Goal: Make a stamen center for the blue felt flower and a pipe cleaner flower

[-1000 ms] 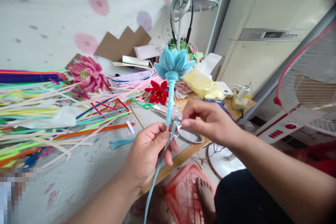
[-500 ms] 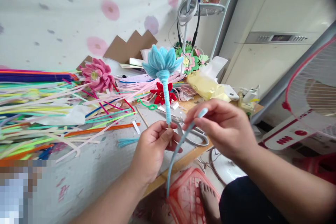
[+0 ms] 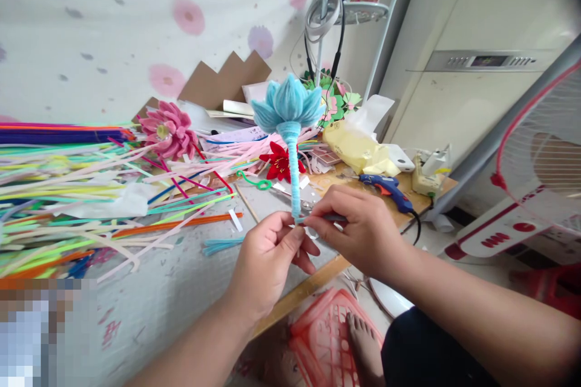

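Note:
A light blue pipe-cleaner lotus flower (image 3: pixel 288 104) stands upright on a fuzzy blue-wrapped stem (image 3: pixel 295 178). My left hand (image 3: pixel 265 260) is closed round the bottom of that stem, thumb on top. My right hand (image 3: pixel 358 227) pinches the light blue pipe cleaner right at the stem's lower end, touching my left fingers. Most of that loose pipe cleaner is hidden behind my hands.
Heaps of coloured pipe cleaners (image 3: pixel 68 193) cover the table's left side. A pink flower (image 3: pixel 167 130), a red flower (image 3: pixel 278 161), scissors (image 3: pixel 290 195), a blue glue gun (image 3: pixel 385 187) and yellow bags (image 3: pixel 358 148) lie behind. A fan (image 3: pixel 540 157) stands at the right, a red basket (image 3: pixel 327 338) below by a bare foot.
My right hand has come down and in, bringing the loose blue pipe cleaner against the stem. The trailing end that hung below my left hand is no longer visible.

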A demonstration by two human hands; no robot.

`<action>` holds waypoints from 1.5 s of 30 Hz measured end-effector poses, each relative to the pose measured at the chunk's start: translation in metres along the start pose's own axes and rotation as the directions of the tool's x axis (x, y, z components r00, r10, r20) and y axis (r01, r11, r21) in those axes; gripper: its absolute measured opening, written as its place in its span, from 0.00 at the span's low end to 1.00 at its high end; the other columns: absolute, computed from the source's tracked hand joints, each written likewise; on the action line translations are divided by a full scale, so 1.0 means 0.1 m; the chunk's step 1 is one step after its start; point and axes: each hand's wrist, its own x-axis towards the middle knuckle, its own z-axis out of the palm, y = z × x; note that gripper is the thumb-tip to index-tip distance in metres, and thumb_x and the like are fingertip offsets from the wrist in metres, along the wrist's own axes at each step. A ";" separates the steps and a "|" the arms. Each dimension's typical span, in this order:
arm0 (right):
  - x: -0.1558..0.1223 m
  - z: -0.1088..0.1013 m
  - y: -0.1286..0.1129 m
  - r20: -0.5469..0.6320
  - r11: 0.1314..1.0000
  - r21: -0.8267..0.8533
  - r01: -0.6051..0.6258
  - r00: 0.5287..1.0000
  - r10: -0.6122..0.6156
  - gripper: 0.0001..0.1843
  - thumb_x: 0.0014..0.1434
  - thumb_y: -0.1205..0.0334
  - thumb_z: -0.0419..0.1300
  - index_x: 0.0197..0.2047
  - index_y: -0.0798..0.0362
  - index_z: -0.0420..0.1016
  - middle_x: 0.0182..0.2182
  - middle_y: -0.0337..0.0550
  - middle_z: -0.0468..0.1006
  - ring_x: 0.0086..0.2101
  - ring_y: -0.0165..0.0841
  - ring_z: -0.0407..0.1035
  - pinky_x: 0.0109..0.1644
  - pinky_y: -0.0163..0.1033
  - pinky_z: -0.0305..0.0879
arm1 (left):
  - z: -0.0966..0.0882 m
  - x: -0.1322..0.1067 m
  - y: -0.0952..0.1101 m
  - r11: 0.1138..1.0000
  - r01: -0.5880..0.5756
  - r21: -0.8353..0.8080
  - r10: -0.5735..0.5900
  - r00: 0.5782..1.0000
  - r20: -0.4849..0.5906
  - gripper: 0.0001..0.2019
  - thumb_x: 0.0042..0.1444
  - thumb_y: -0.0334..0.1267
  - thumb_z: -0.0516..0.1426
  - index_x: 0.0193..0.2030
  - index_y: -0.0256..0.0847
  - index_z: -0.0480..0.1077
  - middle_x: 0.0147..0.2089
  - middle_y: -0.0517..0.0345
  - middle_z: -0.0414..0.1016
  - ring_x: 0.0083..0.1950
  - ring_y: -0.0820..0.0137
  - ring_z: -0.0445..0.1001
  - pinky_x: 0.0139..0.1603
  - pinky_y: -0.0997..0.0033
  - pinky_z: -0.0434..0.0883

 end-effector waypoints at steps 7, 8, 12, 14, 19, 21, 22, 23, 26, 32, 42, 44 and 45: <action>-0.02 0.07 -0.02 -0.040 0.994 -0.099 -0.037 0.999 0.033 0.07 0.52 0.66 0.61 0.24 0.57 0.71 0.22 0.38 0.69 0.24 0.26 0.64 0.27 0.32 0.56 | -0.01 0.00 -0.01 1.000 0.005 0.005 -0.005 1.000 0.008 0.07 0.57 0.41 0.55 0.35 0.38 0.66 0.27 0.61 0.72 0.23 0.76 0.70 0.24 0.77 0.69; -0.03 0.08 -0.03 -0.048 0.993 -0.112 -0.040 0.998 0.035 0.08 0.52 0.66 0.61 0.23 0.57 0.71 0.22 0.38 0.69 0.23 0.26 0.64 0.27 0.32 0.56 | -0.01 0.00 -0.01 1.000 0.007 0.005 -0.007 1.000 0.011 0.07 0.57 0.41 0.55 0.36 0.38 0.66 0.27 0.61 0.72 0.23 0.76 0.70 0.24 0.77 0.69; -0.03 0.08 -0.03 -0.070 0.992 -0.121 -0.043 0.997 0.035 0.08 0.51 0.68 0.61 0.22 0.57 0.69 0.20 0.37 0.68 0.23 0.25 0.63 0.26 0.31 0.55 | 0.00 -0.01 0.00 1.000 0.023 -0.014 -0.023 0.999 0.038 0.07 0.58 0.41 0.55 0.35 0.38 0.66 0.27 0.61 0.72 0.23 0.77 0.70 0.24 0.77 0.68; -0.02 0.08 -0.03 -0.084 0.993 -0.109 -0.045 0.996 0.035 0.08 0.50 0.70 0.61 0.21 0.57 0.69 0.19 0.36 0.67 0.22 0.24 0.62 0.26 0.30 0.54 | 0.01 -0.02 0.00 0.999 0.027 -0.029 -0.026 0.998 0.055 0.08 0.59 0.41 0.54 0.35 0.38 0.65 0.26 0.62 0.72 0.22 0.77 0.70 0.23 0.78 0.68; 0.00 0.06 -0.03 -0.089 0.998 -0.049 -0.037 0.995 0.032 0.07 0.50 0.71 0.61 0.22 0.58 0.71 0.19 0.38 0.69 0.23 0.24 0.62 0.27 0.30 0.55 | 0.03 -0.03 0.01 0.997 0.021 -0.075 -0.014 0.996 0.091 0.08 0.60 0.41 0.52 0.34 0.39 0.65 0.23 0.63 0.71 0.19 0.79 0.67 0.21 0.80 0.63; -0.01 0.06 -0.03 -0.089 0.999 -0.030 -0.029 0.996 0.026 0.07 0.51 0.71 0.61 0.22 0.59 0.72 0.20 0.38 0.70 0.23 0.24 0.62 0.27 0.30 0.56 | 0.03 -0.03 0.01 0.997 0.021 -0.080 -0.014 0.996 0.084 0.09 0.60 0.42 0.52 0.35 0.39 0.65 0.21 0.65 0.70 0.17 0.81 0.64 0.20 0.80 0.61; -0.01 0.05 -0.03 -0.087 0.999 -0.021 -0.026 0.996 0.024 0.07 0.51 0.70 0.61 0.22 0.59 0.72 0.20 0.38 0.70 0.23 0.24 0.62 0.27 0.30 0.56 | 0.03 -0.04 0.01 0.997 0.023 -0.077 -0.017 0.997 0.074 0.09 0.60 0.43 0.52 0.35 0.39 0.65 0.21 0.65 0.69 0.17 0.82 0.63 0.20 0.80 0.60; -0.01 0.05 -0.04 -0.080 1.000 -0.010 -0.024 0.996 0.024 0.07 0.52 0.70 0.61 0.23 0.59 0.73 0.20 0.39 0.70 0.23 0.24 0.63 0.27 0.30 0.56 | 0.03 -0.04 0.01 0.997 0.025 -0.073 -0.021 0.998 0.062 0.10 0.60 0.43 0.52 0.34 0.39 0.64 0.20 0.66 0.68 0.16 0.82 0.61 0.20 0.80 0.59; -0.01 0.04 -0.05 -0.050 0.999 0.030 -0.031 0.998 0.032 0.08 0.53 0.70 0.59 0.24 0.59 0.73 0.21 0.41 0.72 0.24 0.25 0.65 0.27 0.30 0.58 | 0.03 -0.05 0.00 0.998 0.028 -0.064 -0.026 0.999 0.032 0.11 0.60 0.44 0.51 0.32 0.39 0.64 0.18 0.68 0.66 0.15 0.83 0.57 0.19 0.80 0.57; 0.01 0.02 -0.06 -0.012 0.993 0.094 -0.068 0.997 0.070 0.06 0.51 0.73 0.57 0.25 0.57 0.72 0.22 0.40 0.72 0.25 0.25 0.64 0.28 0.30 0.58 | 0.04 -0.07 -0.01 0.997 0.024 -0.080 -0.026 0.999 -0.026 0.12 0.60 0.45 0.52 0.32 0.39 0.64 0.17 0.70 0.62 0.16 0.83 0.55 0.22 0.77 0.58; 0.03 0.05 -0.05 0.148 0.862 0.351 -0.367 0.930 0.335 0.10 0.52 0.64 0.56 0.35 0.58 0.75 0.21 0.39 0.71 0.24 0.29 0.64 0.29 0.35 0.61 | 0.02 -0.05 -0.04 1.000 0.012 -0.019 -0.013 0.997 -0.073 0.13 0.59 0.46 0.52 0.32 0.39 0.66 0.16 0.69 0.61 0.17 0.82 0.54 0.21 0.78 0.56; 0.03 0.07 -0.04 0.185 0.818 0.405 -0.408 0.913 0.364 0.10 0.53 0.62 0.56 0.35 0.58 0.75 0.23 0.42 0.74 0.26 0.31 0.66 0.31 0.37 0.62 | 0.01 -0.05 -0.03 1.000 0.008 -0.003 -0.008 0.997 -0.072 0.13 0.58 0.46 0.53 0.31 0.39 0.67 0.16 0.68 0.62 0.17 0.82 0.55 0.21 0.78 0.55; 0.02 0.07 -0.04 0.196 0.799 0.427 -0.423 0.906 0.376 0.10 0.52 0.62 0.56 0.35 0.58 0.74 0.24 0.43 0.74 0.26 0.32 0.67 0.31 0.38 0.63 | 0.01 -0.05 -0.03 1.000 0.006 0.008 -0.005 0.997 -0.073 0.13 0.58 0.46 0.54 0.31 0.38 0.67 0.17 0.68 0.63 0.17 0.82 0.55 0.21 0.78 0.55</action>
